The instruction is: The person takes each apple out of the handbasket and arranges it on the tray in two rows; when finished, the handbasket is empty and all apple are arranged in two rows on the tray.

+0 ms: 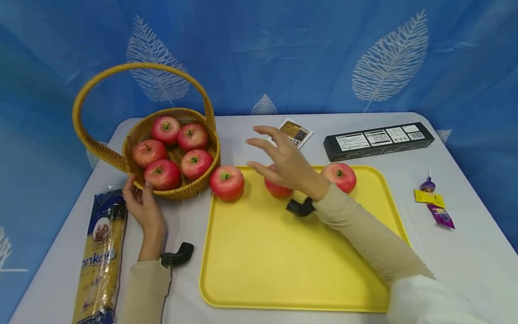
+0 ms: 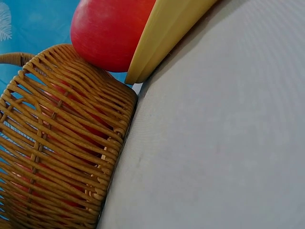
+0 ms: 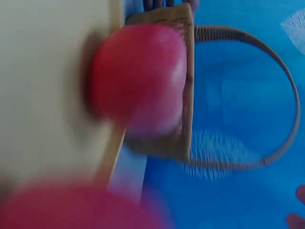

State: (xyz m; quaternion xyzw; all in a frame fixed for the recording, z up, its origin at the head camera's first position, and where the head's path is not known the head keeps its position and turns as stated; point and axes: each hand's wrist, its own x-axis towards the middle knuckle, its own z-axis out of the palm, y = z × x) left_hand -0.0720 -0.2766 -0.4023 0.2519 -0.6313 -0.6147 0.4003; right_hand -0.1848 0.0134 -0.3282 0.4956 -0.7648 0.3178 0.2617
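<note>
A wicker basket (image 1: 184, 192) with a tall arched handle stands at the back left, with several red apples (image 1: 162, 174) in it. My left hand (image 1: 145, 208) holds the basket at its near-left rim. Over the far part of a yellow tray (image 1: 291, 265), my right hand (image 1: 289, 162) hovers with spread, slightly bent fingers and nothing between them. Behind that hand, a partly hidden apple (image 1: 278, 188) lies on the tray. Another apple (image 1: 227, 183) sits at the tray's far-left corner beside the basket, and one more apple (image 1: 340, 177) lies near the far-right edge.
A pasta packet (image 1: 99, 265) lies left of my left forearm. Behind the tray are a small sachet (image 1: 296, 132) and a long black box (image 1: 378, 141). To the right lie a lollipop (image 1: 428, 185), a yellow wrapped sweet (image 1: 429, 198) and a purple sweet packet (image 1: 441, 216).
</note>
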